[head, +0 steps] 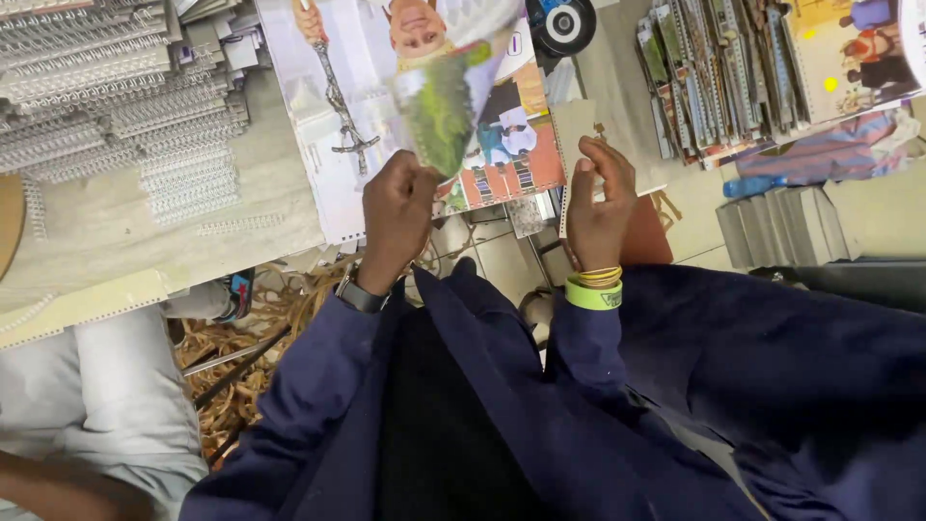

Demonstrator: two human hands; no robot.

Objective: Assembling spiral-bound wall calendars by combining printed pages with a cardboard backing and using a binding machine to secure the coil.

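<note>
Above the table [116,232] edge, we pinch a glossy printed sheet [449,106] in our left hand [397,214], fingers closed on its lower corner; it curls upward, blurred. Our right hand [598,207] rests half-open, fingertips touching a tan card [576,125] beside the sheet.

Bright, even light from overhead; soft shadows under the table edge; the lifted sheet [449,101] is motion-blurred (edges stretched).

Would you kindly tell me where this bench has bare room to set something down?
Bare bench lies between the wire binding coils and the printed sheets. A narrower strip runs between those sheets and the stacked booklets. Elsewhere it is crowded.
</note>
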